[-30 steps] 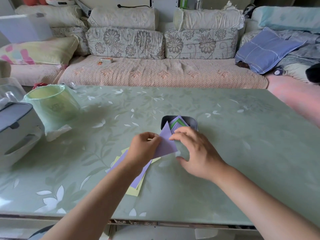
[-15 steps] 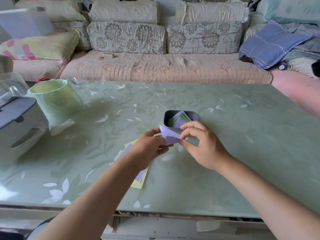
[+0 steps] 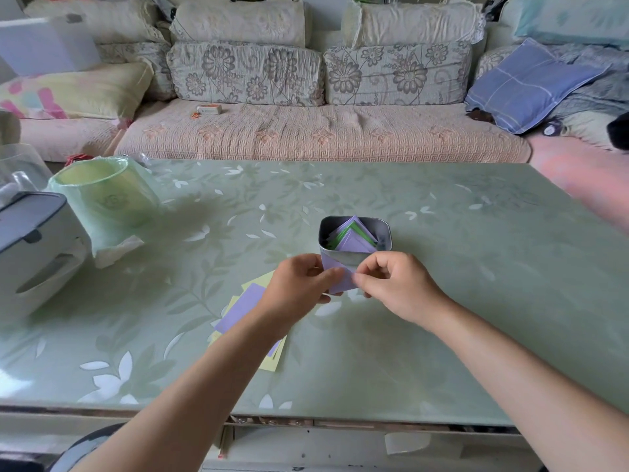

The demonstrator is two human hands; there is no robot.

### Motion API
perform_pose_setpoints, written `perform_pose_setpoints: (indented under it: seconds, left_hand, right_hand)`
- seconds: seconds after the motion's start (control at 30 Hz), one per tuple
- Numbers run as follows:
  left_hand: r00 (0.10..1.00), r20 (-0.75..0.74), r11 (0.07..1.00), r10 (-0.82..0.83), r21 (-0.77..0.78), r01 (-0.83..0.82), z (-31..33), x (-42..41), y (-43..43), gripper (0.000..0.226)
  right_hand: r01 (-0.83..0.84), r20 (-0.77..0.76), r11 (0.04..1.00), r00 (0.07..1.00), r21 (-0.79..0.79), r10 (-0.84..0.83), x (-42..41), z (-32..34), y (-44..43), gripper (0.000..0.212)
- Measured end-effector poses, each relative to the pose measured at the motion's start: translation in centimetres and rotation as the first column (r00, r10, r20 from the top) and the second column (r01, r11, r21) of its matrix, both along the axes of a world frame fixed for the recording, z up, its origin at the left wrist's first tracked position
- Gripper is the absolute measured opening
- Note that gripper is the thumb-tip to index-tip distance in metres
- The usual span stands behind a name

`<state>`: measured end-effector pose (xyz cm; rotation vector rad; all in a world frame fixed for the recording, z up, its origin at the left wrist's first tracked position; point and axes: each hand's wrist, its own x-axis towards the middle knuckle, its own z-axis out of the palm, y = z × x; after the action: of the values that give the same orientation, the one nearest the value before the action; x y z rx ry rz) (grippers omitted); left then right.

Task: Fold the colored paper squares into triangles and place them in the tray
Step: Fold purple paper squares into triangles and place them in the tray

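Before the tray (image 3: pixel 322 235), left hand (image 3: pixel 299 284) and right hand (image 3: pixel 396 284) pinch half-hidden purple paper (image 3: pixel 337 276).

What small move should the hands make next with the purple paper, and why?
Probably carry the folded purple paper forward and drop it into the metal tray: the left hand and right hand both pinch it near the tray, which already holds folded pieces.
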<state>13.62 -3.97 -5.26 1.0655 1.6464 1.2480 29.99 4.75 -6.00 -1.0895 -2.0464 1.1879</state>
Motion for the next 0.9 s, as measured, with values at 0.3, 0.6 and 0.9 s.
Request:
perform_pose_setpoints:
  seconds: [0.3,0.6,0.9]
  left_hand:
    - [0.998,0.056,0.999,0.016,0.035,-0.018,-0.56,0.45,0.22,0.013]
    - [0.991,0.097,0.99,0.088,0.103,-0.098,-0.27,0.19,0.13,0.001]
    - [0.993,0.102,0.992,0.058,0.109,-0.069,-0.09,0.28,-0.08,0.011]
  right_hand:
    - [0.007,-0.085,0.997,0.996,-0.081,-0.014,-0.36,-0.05,-0.09,0.013]
    - [-0.005,-0.104,0.989,0.995,-0.15,-0.01,-0.02,0.24,0.2,0.006]
    - [-0.017,-0.092,0.983,0.996,-0.182,0.0,0.02,0.4,0.32,0.008]
